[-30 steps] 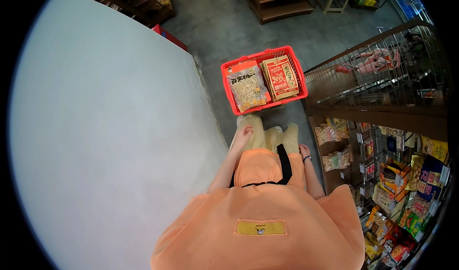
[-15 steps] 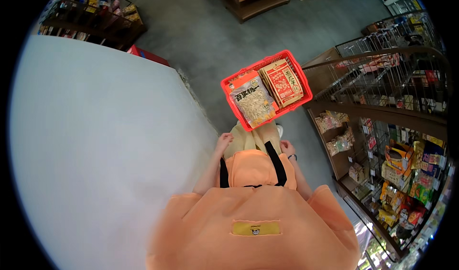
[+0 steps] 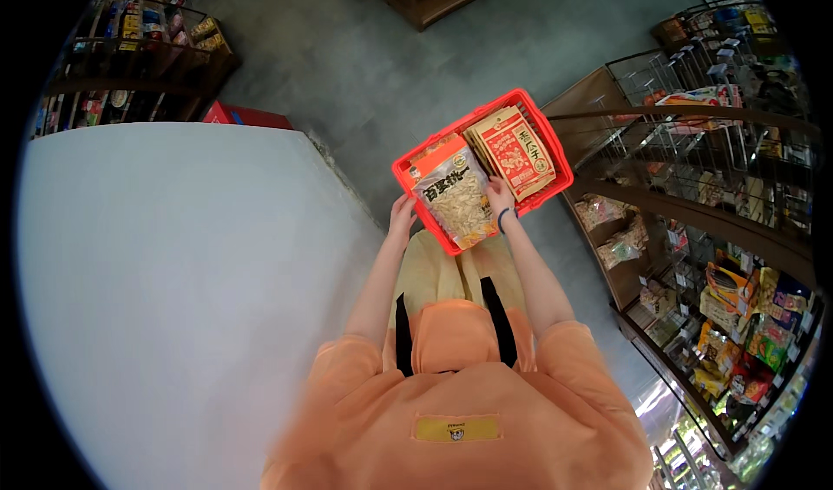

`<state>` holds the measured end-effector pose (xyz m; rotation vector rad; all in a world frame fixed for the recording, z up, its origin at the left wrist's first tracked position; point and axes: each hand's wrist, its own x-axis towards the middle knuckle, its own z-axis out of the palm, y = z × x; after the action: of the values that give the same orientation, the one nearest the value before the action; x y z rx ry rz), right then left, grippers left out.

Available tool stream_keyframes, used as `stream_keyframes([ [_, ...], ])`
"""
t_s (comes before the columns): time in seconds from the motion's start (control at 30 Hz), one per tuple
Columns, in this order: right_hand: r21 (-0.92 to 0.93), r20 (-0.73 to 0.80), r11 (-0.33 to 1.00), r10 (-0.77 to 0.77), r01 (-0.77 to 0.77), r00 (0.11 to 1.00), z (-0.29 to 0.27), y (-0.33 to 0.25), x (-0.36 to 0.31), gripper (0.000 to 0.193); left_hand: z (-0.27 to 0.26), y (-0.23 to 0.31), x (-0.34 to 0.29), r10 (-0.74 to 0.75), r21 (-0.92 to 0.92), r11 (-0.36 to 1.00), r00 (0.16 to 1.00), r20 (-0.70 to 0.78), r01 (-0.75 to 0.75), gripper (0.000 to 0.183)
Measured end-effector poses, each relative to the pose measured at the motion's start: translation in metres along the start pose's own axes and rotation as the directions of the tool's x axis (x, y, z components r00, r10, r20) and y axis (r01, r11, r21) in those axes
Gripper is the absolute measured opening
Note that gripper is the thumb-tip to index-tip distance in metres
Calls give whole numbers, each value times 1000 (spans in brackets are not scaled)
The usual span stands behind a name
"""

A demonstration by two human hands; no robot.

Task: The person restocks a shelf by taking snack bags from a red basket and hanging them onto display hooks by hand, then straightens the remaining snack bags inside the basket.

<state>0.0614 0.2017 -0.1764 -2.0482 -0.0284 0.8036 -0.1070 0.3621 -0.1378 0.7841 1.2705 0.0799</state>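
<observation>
A red plastic shopping basket [image 3: 556,147] stands in front of my legs, tilted to one side in view. In its left part lies a clear snack bag [image 3: 457,204] with an orange top and pale pieces inside. Several upright brown paper snack packets [image 3: 521,153] with red labels fill the right part. My right hand [image 3: 501,197], with a dark band at the wrist, reaches into the basket, fingers closed on the clear bag's right edge. My left hand [image 3: 402,215] is at the basket's left rim, fingers stretched toward the bag; its fingertips are partly hard to make out.
A large white surface [image 3: 191,299] fills the left side, close to my left arm. Brown shelves [image 3: 694,191] with packaged snacks line the right. Another stocked shelf [image 3: 147,56] stands at the far left, near a red box [image 3: 247,115]. Grey floor [image 3: 347,65] lies ahead.
Both hands have moved forward from beside my thighs to the basket. My right hand has come onto the clear snack bag, my left to the rim. The view has shifted slightly.
</observation>
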Motion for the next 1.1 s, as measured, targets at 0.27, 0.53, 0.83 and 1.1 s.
stream_keyframes([
  [0.27,-148,212,983,141,-111,967,15,-22,29,53,11,-3,17,-56,-30,998,998,40,58,37],
  [0.53,-133,228,978,187,-160,955,22,-11,38,44,23,-16,25,-94,-158,982,994,58,102,21],
  [0.83,19,82,999,34,-35,996,16,-14,12,42,37,-13,0,-86,-187,979,996,-30,79,32],
  [1.1,409,0,911,-54,49,999,-21,-38,-50,34,47,17,-70,208,-101,975,972,107,-198,30],
])
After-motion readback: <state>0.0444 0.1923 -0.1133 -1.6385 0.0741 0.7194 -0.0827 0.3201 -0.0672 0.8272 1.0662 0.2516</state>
